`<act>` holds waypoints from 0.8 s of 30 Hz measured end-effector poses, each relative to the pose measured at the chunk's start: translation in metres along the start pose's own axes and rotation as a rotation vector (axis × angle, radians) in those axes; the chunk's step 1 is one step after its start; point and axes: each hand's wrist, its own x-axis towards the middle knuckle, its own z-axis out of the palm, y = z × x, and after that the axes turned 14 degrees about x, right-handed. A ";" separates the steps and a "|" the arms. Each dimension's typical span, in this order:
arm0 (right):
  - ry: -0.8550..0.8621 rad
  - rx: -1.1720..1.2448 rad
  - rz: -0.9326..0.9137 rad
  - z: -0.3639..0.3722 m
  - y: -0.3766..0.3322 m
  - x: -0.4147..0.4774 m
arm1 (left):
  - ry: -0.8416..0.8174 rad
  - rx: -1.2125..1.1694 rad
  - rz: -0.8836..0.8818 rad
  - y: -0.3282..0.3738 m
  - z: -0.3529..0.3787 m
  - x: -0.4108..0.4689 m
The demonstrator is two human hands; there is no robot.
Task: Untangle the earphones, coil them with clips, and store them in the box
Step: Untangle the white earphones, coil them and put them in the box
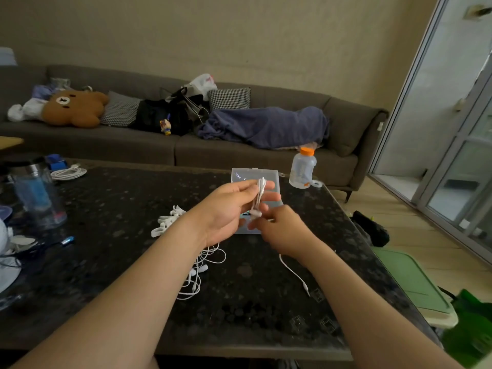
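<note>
1. Nearest, a loose tangle of earphones (201, 271) is seen on the dark bench (253, 318), under the left arm. It is judged to be light, thin and floppy, and easy to knot.
2. A cord end (294, 274) with a plug is seen trailing on the bench below the right grip (282, 230).
3. The right grip is curled. The low end of a coiled bundle (260, 193) seems to be pinched by it, though the view is blurred there.
4. The bundle is held up by the left grip (229, 209), looped over the fingers with the thumb pressed on it. It is best held at the middle, gently, so no loops slip off.
5. White clips (167, 222) are seen on the bench, just left of the left grip.
6. Farthest, the clear box (247, 173) is seen behind both grips.
</note>
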 end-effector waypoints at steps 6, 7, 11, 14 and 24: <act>-0.117 -0.069 -0.061 0.003 -0.007 -0.003 | 0.173 0.367 0.062 -0.015 -0.014 0.006; -0.122 -0.016 -0.067 0.003 -0.009 -0.005 | 0.178 0.432 0.075 -0.018 -0.016 0.007; -0.010 0.318 -0.146 -0.004 -0.017 -0.012 | 0.095 0.497 0.067 -0.021 -0.017 0.007; 0.165 0.481 -0.206 -0.011 -0.019 -0.008 | 0.035 0.429 0.000 -0.018 -0.014 0.004; 0.278 0.215 -0.040 -0.017 0.001 0.008 | -0.185 0.004 0.022 -0.004 -0.014 -0.004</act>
